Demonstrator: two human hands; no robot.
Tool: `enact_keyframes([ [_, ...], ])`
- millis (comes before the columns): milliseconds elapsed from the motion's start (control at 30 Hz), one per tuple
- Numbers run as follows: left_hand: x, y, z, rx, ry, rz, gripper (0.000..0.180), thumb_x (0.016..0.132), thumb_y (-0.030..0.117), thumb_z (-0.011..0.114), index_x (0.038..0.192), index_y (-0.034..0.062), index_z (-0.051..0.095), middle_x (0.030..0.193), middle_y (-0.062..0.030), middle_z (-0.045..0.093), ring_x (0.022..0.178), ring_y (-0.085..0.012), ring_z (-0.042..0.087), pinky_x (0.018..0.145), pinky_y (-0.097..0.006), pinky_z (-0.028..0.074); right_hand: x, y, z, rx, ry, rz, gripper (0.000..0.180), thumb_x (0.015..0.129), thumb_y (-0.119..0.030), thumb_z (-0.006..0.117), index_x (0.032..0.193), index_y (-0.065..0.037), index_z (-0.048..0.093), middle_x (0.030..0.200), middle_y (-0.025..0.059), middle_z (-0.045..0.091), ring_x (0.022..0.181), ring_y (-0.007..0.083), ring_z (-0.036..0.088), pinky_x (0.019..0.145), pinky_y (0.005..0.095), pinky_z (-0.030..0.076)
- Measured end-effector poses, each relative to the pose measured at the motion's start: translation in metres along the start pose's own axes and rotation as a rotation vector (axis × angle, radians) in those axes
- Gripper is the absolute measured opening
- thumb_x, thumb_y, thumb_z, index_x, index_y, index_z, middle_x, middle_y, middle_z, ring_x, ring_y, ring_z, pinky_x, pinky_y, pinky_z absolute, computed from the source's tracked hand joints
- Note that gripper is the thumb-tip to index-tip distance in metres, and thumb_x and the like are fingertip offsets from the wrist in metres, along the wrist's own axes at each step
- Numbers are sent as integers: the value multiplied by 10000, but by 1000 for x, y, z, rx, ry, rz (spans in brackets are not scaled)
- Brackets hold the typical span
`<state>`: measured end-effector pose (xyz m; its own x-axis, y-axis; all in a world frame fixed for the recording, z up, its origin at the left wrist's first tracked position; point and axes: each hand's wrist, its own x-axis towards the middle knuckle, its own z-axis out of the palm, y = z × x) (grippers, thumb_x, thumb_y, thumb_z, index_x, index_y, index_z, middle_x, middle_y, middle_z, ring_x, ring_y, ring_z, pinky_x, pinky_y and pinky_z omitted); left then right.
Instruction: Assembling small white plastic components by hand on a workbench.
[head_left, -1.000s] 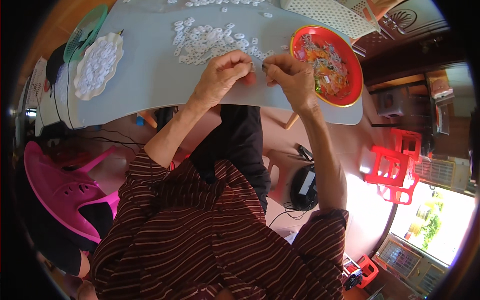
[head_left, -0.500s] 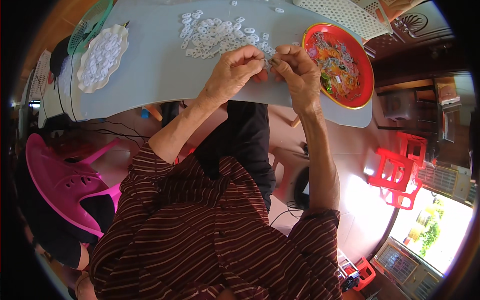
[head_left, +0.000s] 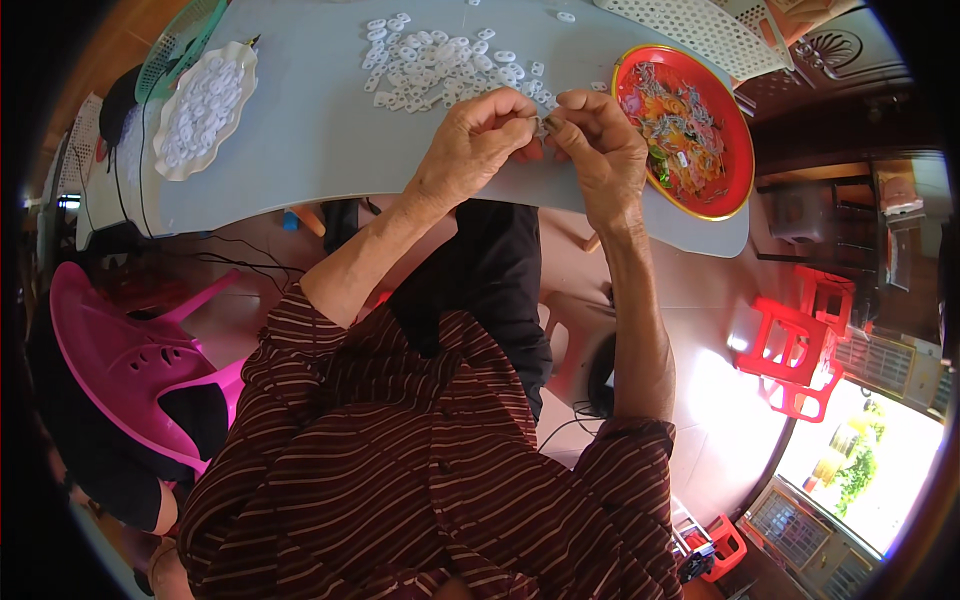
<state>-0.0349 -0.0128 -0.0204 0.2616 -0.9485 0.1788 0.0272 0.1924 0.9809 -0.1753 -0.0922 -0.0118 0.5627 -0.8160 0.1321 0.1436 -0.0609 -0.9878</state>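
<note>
Above the near edge of the grey-blue table point(head_left: 310, 150), my left hand point(head_left: 480, 145) and my right hand point(head_left: 603, 150) meet with their fingertips almost touching. Both are closed in a pinch. A tiny pale piece shows at the left fingertips; it looks like the white plastic pieces nearby, though the fingers cover most of it. What my right thumb and finger grip is too small to make out. Just beyond the hands lies a loose heap of small white plastic pieces with holes point(head_left: 430, 68). To the right, a red round tray point(head_left: 738, 150) holds many thin grey metal bits and one white piece.
A scalloped white dish point(head_left: 247, 85) heaped with white pieces stands at the left, by a green basket point(head_left: 185, 40). At the back right is a white perforated basket point(head_left: 690, 25). A pink plastic chair point(head_left: 110, 350) and red stools point(head_left: 790, 340) stand on the floor.
The hands stay pinched together at nearly the same spot, with small finger shifts. The view has moved slightly, so the table's things appear a little displaced.
</note>
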Motion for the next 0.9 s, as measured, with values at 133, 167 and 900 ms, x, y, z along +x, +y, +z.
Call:
enact_keyframes([
  [133,-1,-3,2,48,8,33,92,868,104,527,836,25,561,696,18,553,632,-37,496,549,-197,384,-2,3,0,52,-1,-41,212,835,-5,634,1039,-16,578,857,36,628,733,79,589,656,220,477],
  [167,-1,-4,2,47,9,31,92,868,104,527,836,25,561,696,18,553,632,-37,496,549,-197,384,-2,1,1,28,1,-50,183,840,-2,628,1018,-9,586,841,37,627,732,79,588,664,222,480],
  [900,-2,-5,0,-66,-89,17,132,901,108,552,964,-7,573,814,-25,607,777,-84,588,737,-221,464,-4,-7,-2,-367,-9,-66,174,878,-176,636,828,-10,629,661,-9,572,605,41,466,545,205,387],
])
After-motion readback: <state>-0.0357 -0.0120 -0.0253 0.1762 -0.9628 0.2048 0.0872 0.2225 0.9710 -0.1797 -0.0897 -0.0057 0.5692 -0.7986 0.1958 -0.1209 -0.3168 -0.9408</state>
